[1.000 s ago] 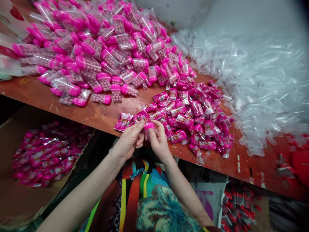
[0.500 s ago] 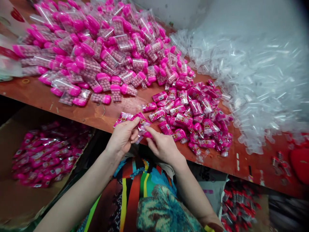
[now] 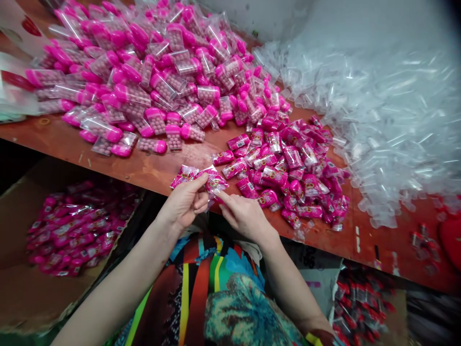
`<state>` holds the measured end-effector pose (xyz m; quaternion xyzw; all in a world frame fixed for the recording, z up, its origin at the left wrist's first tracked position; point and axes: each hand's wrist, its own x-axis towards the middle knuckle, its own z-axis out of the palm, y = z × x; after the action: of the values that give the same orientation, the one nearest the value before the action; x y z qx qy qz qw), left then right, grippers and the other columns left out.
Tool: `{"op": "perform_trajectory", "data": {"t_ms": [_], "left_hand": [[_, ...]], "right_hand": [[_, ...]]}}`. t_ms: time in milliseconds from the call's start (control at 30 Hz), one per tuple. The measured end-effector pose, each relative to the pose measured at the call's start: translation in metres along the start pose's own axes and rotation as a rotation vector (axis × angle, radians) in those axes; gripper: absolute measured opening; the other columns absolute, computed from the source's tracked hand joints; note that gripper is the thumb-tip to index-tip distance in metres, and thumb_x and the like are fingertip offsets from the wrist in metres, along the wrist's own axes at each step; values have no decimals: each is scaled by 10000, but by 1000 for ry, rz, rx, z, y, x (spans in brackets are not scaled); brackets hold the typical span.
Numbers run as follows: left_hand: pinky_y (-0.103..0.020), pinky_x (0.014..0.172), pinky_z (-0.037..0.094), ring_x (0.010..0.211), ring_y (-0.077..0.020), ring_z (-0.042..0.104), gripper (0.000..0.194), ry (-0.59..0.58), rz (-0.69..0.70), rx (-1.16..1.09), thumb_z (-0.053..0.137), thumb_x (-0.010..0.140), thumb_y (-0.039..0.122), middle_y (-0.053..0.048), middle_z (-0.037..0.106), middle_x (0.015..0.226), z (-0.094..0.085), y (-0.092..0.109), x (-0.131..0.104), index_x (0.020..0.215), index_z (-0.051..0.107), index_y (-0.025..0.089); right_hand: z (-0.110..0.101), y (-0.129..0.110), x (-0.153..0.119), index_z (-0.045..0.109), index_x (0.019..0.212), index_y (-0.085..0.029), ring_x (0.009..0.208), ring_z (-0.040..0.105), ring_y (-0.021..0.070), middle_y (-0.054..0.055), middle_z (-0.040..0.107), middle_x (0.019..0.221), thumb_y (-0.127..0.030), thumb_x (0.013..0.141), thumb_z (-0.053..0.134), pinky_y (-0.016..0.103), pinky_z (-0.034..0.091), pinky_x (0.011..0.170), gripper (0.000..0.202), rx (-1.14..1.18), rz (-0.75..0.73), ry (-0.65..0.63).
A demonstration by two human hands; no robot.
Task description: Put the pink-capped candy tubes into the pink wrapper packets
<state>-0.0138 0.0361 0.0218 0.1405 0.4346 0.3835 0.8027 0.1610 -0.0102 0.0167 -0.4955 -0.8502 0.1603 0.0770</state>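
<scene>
Pink sachet (image 3: 215,182) sits at the near edge of the counter (image 3: 151,168), pinched by both hands. Left hand (image 3: 183,204): thumb and fingers closed on the sachet's left side. Right hand (image 3: 245,216): fingers narrow, index tip on the sachet's right lower edge, gripping it there. Second pink sachet (image 3: 183,175) lies just left of it, touching the left thumb area. Heap of the same sachets (image 3: 291,168) just right, mid-counter toward the near edge. Pile of pink-capped tubes in clear bags (image 3: 151,72) fills the far left of the counter. Mound of empty clear bags (image 3: 378,110) covers the far right. Below the near edge, left: cardboard box (image 3: 21,288) with packed pink items (image 3: 72,230), blurred.
</scene>
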Motion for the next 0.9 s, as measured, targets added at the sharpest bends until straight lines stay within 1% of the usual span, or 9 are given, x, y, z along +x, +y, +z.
{"op": "perform_trajectory", "data": {"t_ms": [67, 167, 300, 433, 533, 633, 767, 833, 900], "left_hand": [[-160, 324, 170, 293, -20, 248, 318, -25, -11, 51, 705, 787, 320, 81, 342, 366, 1, -3, -2, 599, 505, 158], [-170, 336, 175, 291, -29, 250, 328, -32, -7, 126, 702, 786, 380, 74, 345, 337, 4, -9, -6, 616, 535, 154], [-186, 344, 180, 296, -38, 262, 369, 10, 35, 175, 703, 780, 407, 63, 367, 329, 6, -15, -8, 585, 509, 162], [-198, 355, 201, 299, -43, 286, 402, 76, 114, 211, 711, 774, 379, 55, 387, 332, 8, -20, -6, 536, 462, 171], [-198, 355, 204, 298, -45, 296, 417, 109, 142, 202, 708, 773, 369, 52, 387, 327, 10, -23, -3, 514, 447, 172], [-195, 349, 211, 294, -44, 293, 419, 129, 144, 149, 720, 759, 385, 60, 377, 326, 11, -24, 0, 518, 450, 174], [-191, 340, 222, 296, -38, 296, 417, 115, 144, 104, 751, 731, 396, 65, 382, 338, 10, -22, 4, 533, 462, 171], [-188, 338, 227, 302, -38, 303, 422, 109, 134, 94, 749, 734, 406, 64, 384, 342, 9, -20, 6, 537, 458, 172], [-186, 335, 224, 306, -40, 301, 429, 118, 133, 72, 744, 739, 414, 68, 371, 344, 8, -19, 6, 541, 447, 177]], "right_hand": [[1, 2, 0, 418, 1420, -190, 773, 621, 198, 82, 678, 895, -302, 990, 358, 273, 425, 636, 449, 0, -5, 0], [4, 4, 1, 446, 1385, -167, 780, 639, 209, 98, 700, 929, -300, 983, 364, 282, 430, 633, 432, -12, 11, 5], [12, -2, 4, 475, 1332, -106, 723, 655, 221, 111, 717, 851, -290, 952, 407, 285, 418, 588, 428, -68, 129, 30], [18, -16, 4, 511, 1286, -118, 673, 660, 231, 102, 717, 803, -295, 932, 429, 288, 393, 538, 404, -72, 257, 70], [16, -23, 0, 480, 1320, -154, 653, 664, 220, 67, 719, 785, -321, 941, 424, 279, 404, 545, 417, 72, 320, 93], [9, -24, -3, 344, 1436, -146, 630, 661, 217, 52, 714, 755, -362, 941, 433, 275, 422, 553, 547, 195, 356, 90], [2, -22, -6, 194, 1512, -135, 617, 639, 214, 49, 689, 753, -343, 939, 440, 282, 434, 562, 658, 295, 376, 77], [1, -21, -8, 154, 1524, -172, 595, 608, 184, 21, 661, 747, -332, 931, 468, 270, 430, 559, 690, 452, 359, 86], [2, -21, -10, 199, 1506, -227, 572, 566, 152, -7, 619, 733, -340, 927, 493, 256, 425, 551, 659, 673, 365, 128]]}}
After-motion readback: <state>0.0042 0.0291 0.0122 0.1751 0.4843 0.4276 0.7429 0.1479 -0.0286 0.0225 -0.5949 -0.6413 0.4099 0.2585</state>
